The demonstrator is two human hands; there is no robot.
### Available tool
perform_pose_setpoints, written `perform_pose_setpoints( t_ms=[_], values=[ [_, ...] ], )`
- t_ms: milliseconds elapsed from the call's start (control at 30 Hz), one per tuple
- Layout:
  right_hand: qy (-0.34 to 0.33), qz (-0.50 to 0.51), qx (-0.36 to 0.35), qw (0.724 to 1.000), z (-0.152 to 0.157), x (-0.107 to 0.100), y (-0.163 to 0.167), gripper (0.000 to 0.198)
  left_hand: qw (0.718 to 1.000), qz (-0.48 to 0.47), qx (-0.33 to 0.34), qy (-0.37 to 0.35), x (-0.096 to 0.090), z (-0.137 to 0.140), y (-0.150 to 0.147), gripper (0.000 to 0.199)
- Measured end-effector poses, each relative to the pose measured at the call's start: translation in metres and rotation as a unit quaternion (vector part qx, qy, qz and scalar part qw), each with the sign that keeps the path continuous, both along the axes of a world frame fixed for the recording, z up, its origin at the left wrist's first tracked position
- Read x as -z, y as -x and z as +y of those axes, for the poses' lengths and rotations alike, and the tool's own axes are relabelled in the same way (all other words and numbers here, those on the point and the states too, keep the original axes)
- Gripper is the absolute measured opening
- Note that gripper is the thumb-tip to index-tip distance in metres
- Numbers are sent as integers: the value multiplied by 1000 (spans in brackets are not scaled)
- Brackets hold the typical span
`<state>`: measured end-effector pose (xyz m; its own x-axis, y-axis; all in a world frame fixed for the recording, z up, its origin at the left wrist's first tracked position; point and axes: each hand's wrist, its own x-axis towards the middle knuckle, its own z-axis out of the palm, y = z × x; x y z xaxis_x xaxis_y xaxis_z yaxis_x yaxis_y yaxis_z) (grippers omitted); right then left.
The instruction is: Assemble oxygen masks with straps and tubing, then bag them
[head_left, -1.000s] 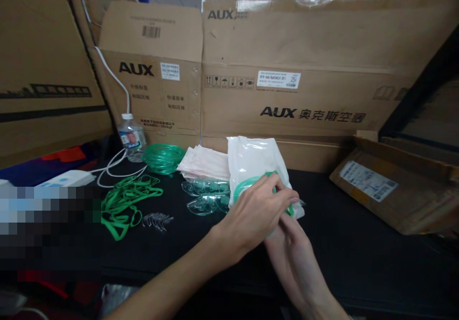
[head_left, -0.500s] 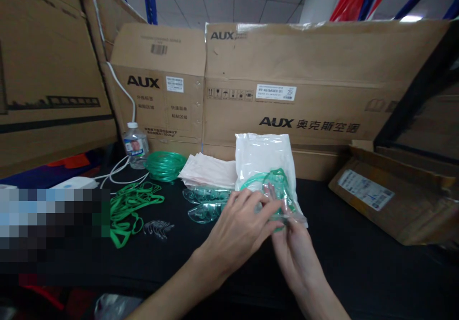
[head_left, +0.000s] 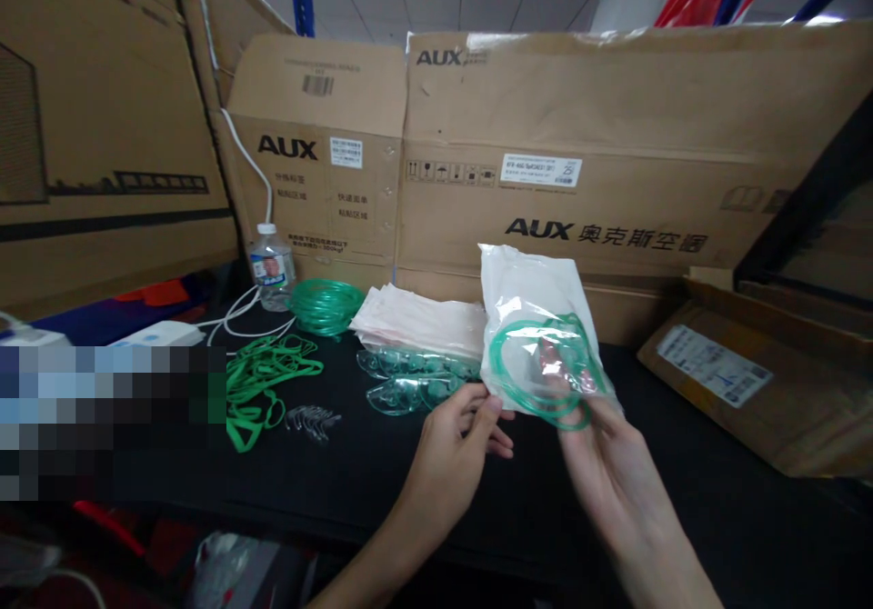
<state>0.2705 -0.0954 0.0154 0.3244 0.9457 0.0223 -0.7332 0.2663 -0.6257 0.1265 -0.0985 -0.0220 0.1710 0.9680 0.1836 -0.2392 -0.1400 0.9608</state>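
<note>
A bag with a white back and clear front is tilted up between my hands. Inside its lower part lies a loop of green tubing, with more green material beside it that glare blurs. My left hand pinches the bag's lower left corner between thumb and forefinger; the other fingers curl loosely below. My right hand reaches into the bag's near end. Its fingers show through the clear film, closed around the tubing. Behind my left hand lie clear green plastic masks and a stack of pale pink-white packets.
Left on the black table are a coil of green tubing, green elastic straps, small clear strips, a plastic bottle and a white cable. Cardboard walls stand behind; an open carton sits right.
My left hand has moved down from over the bag's near end to its lower left corner. The bag now tilts, its tubing loop more exposed. The view has shifted slightly.
</note>
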Motion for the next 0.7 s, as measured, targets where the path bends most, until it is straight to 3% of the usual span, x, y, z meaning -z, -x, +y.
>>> perform_pose_setpoints(
  t_ms=[200, 400, 600, 700],
  values=[
    [11, 27, -5, 1000, 4, -3, 8, 49, 1000, 3, 11, 12, 8, 13, -3, 38],
    [67, 80, -9, 995, 5, -13, 17, 46, 999, 39, 27, 1, 14, -1, -9, 31],
    [29, 47, -33, 998, 5, -9, 21, 48, 999, 31, 9, 7, 13, -3, -8, 35],
    [17, 15, -21, 1000, 2, -1, 10, 47, 999, -34, 27, 17, 8, -8, -5, 50]
  ],
)
